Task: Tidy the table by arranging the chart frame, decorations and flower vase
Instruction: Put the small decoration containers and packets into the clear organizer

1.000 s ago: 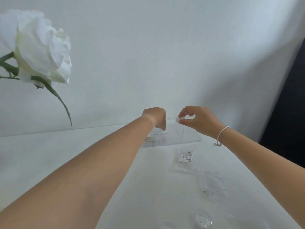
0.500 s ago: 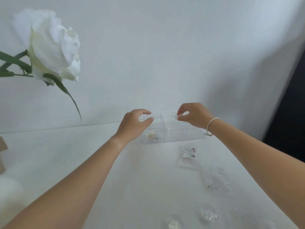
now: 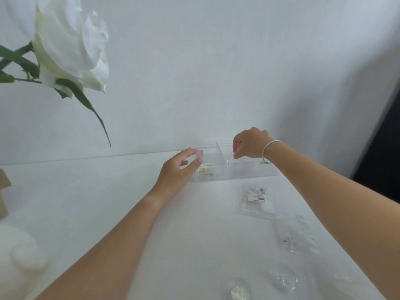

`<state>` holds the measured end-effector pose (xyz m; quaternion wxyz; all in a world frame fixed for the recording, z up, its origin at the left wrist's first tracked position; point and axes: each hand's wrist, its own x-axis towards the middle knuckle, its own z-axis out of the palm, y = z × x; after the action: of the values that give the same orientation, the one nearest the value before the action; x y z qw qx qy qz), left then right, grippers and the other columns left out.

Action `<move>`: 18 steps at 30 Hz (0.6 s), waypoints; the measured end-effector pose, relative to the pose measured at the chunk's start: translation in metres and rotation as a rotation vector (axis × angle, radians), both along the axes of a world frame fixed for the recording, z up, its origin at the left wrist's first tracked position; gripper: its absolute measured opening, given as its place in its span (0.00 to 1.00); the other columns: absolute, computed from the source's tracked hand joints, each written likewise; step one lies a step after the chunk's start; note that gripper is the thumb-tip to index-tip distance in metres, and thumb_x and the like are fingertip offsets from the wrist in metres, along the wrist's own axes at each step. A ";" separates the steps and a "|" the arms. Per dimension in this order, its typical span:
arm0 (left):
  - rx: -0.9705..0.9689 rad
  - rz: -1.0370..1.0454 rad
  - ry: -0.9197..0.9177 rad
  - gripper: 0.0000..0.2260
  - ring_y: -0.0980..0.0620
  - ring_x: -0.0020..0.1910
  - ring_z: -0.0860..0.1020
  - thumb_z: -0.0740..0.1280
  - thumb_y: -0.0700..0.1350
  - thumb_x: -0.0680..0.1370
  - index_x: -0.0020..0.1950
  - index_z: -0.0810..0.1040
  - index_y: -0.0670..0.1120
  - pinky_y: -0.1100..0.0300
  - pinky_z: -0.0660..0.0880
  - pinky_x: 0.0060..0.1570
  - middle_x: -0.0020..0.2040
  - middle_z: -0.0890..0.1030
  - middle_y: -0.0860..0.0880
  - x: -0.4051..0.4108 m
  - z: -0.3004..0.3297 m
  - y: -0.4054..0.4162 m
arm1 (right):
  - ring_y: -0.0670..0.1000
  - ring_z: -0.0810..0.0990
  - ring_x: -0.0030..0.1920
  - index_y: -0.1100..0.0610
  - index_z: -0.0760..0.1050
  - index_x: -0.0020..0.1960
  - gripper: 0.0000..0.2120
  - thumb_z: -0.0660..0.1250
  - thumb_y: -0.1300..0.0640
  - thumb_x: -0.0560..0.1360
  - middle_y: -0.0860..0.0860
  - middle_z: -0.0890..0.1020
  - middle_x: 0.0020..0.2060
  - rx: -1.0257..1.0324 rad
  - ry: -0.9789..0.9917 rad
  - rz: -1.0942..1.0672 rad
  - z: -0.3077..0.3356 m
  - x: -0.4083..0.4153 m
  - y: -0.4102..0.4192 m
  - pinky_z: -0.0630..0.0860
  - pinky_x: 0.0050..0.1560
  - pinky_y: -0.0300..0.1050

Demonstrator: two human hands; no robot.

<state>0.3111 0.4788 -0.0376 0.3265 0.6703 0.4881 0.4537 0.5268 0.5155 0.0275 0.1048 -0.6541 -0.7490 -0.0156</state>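
A clear plastic box [image 3: 249, 173] with dividers lies at the back of the white table [image 3: 86, 191], against the wall. My left hand [image 3: 177, 169] reaches its left end, fingers apart, with the index tip and thumb at the end wall. Just behind that thumb, a small gold decoration [image 3: 204, 171] rests in the left compartment. My right hand [image 3: 249, 146], a white bracelet on its wrist, hovers over the middle compartment with fingertips bunched and pointing down; nothing shows between them. A large white artificial rose [image 3: 65, 46] fills the upper left; its vase is out of view.
Two clear plastic bags [image 3: 256, 198] [image 3: 294, 234] with small pieces lie right of centre. Two clear glass domes [image 3: 282, 278] [image 3: 238, 291] sit near the front edge. A wooden piece [image 3: 3, 191] and a white fluffy thing [image 3: 17, 256] are at the left edge.
My left hand opened and drew back to the box's left end. My right hand, which pinched a small pale piece, turned its fingers down into the box. The view shifted right.
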 end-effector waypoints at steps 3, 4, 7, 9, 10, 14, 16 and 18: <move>0.003 -0.005 -0.003 0.14 0.57 0.58 0.74 0.65 0.57 0.74 0.59 0.75 0.61 0.73 0.65 0.44 0.68 0.71 0.61 0.000 -0.001 0.000 | 0.51 0.75 0.49 0.50 0.75 0.39 0.03 0.69 0.53 0.69 0.48 0.83 0.47 -0.041 -0.047 -0.003 -0.002 -0.002 0.002 0.61 0.56 0.50; 0.002 -0.005 -0.005 0.14 0.58 0.58 0.74 0.65 0.57 0.74 0.59 0.75 0.61 0.73 0.65 0.45 0.67 0.71 0.62 0.000 -0.001 0.000 | 0.50 0.75 0.48 0.50 0.75 0.39 0.04 0.69 0.53 0.69 0.47 0.83 0.48 -0.051 -0.058 -0.004 -0.003 -0.003 0.003 0.61 0.57 0.50; -0.010 -0.008 -0.008 0.15 0.58 0.58 0.74 0.65 0.58 0.74 0.60 0.74 0.62 0.74 0.65 0.44 0.67 0.71 0.62 -0.001 -0.001 0.000 | 0.49 0.74 0.48 0.51 0.77 0.40 0.02 0.69 0.54 0.69 0.47 0.83 0.48 -0.068 -0.045 -0.011 -0.004 -0.003 0.005 0.60 0.58 0.51; -0.017 -0.008 -0.008 0.15 0.59 0.56 0.73 0.64 0.58 0.74 0.60 0.74 0.62 0.74 0.64 0.43 0.67 0.71 0.62 -0.001 0.000 -0.001 | 0.50 0.76 0.49 0.53 0.80 0.43 0.04 0.68 0.55 0.69 0.48 0.83 0.46 -0.076 -0.012 -0.014 -0.004 -0.003 0.003 0.60 0.59 0.52; -0.020 -0.009 -0.007 0.15 0.60 0.56 0.73 0.64 0.58 0.74 0.60 0.74 0.62 0.75 0.64 0.43 0.67 0.72 0.61 -0.001 0.000 -0.002 | 0.50 0.76 0.50 0.53 0.80 0.43 0.05 0.67 0.55 0.69 0.48 0.83 0.46 -0.073 0.011 -0.011 -0.004 -0.002 0.002 0.60 0.58 0.52; -0.022 0.000 -0.008 0.17 0.62 0.54 0.72 0.64 0.58 0.74 0.63 0.72 0.62 0.74 0.64 0.43 0.63 0.75 0.56 -0.001 0.001 -0.006 | 0.51 0.76 0.53 0.52 0.80 0.44 0.06 0.65 0.55 0.71 0.47 0.83 0.50 0.038 0.142 0.005 0.000 0.000 -0.015 0.60 0.53 0.48; -0.007 0.014 -0.002 0.18 0.60 0.56 0.72 0.65 0.57 0.74 0.64 0.72 0.60 0.72 0.65 0.45 0.63 0.76 0.56 -0.001 0.001 -0.011 | 0.49 0.75 0.51 0.51 0.79 0.45 0.05 0.65 0.55 0.72 0.46 0.83 0.51 0.104 0.252 0.020 0.003 0.002 -0.031 0.63 0.57 0.49; 0.012 0.035 0.011 0.19 0.59 0.57 0.72 0.65 0.57 0.74 0.65 0.71 0.59 0.66 0.66 0.49 0.63 0.75 0.57 -0.002 0.001 -0.018 | 0.47 0.72 0.48 0.50 0.79 0.43 0.03 0.66 0.55 0.72 0.45 0.82 0.47 0.153 0.381 0.057 0.004 0.005 -0.054 0.67 0.60 0.52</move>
<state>0.3095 0.4613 -0.0365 0.3121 0.6660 0.4987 0.4586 0.5316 0.4617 0.0312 0.2944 -0.6140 -0.7303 0.0546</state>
